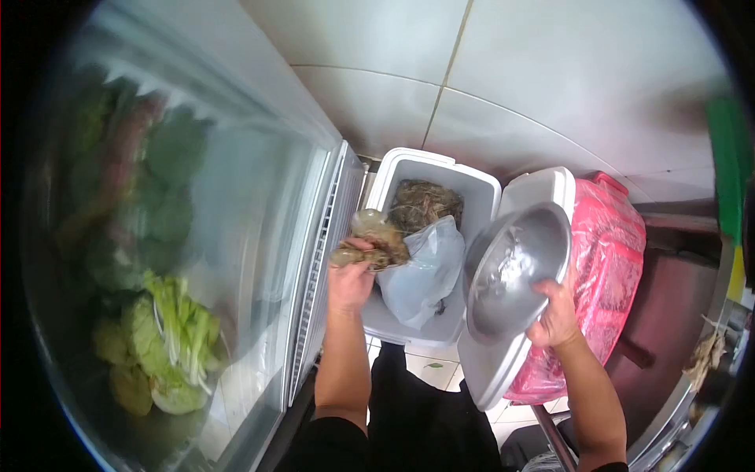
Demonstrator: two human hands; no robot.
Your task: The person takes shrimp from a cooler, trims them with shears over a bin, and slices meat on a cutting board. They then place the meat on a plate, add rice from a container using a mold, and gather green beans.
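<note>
My left hand [351, 283] is closed around a glossy brownish clump [376, 236], held over the left side of a white and grey bin [480, 175]. What the clump is made of I cannot make out. My right hand [555, 315] grips the rim of a steel mixing bowl [503, 275]. Tilted, the bowl sits to the right of the bin with nothing but bright reflections inside. Within the bin lie a dark brown, stringy-looking mass [425, 203] and a whitish translucent plastic bag [425, 271]. Behind the bowl, a white lid [494, 376] stands against a red bundle.
A glass-fronted display fridge [259, 181] with leafy greens [177, 338] borders the left side. The red bundle [605, 259], wrapped in clear plastic, is right of the lid. A tiled wall [377, 39] rises behind the bin. Metal shelving or a counter edge [700, 370] runs along the right.
</note>
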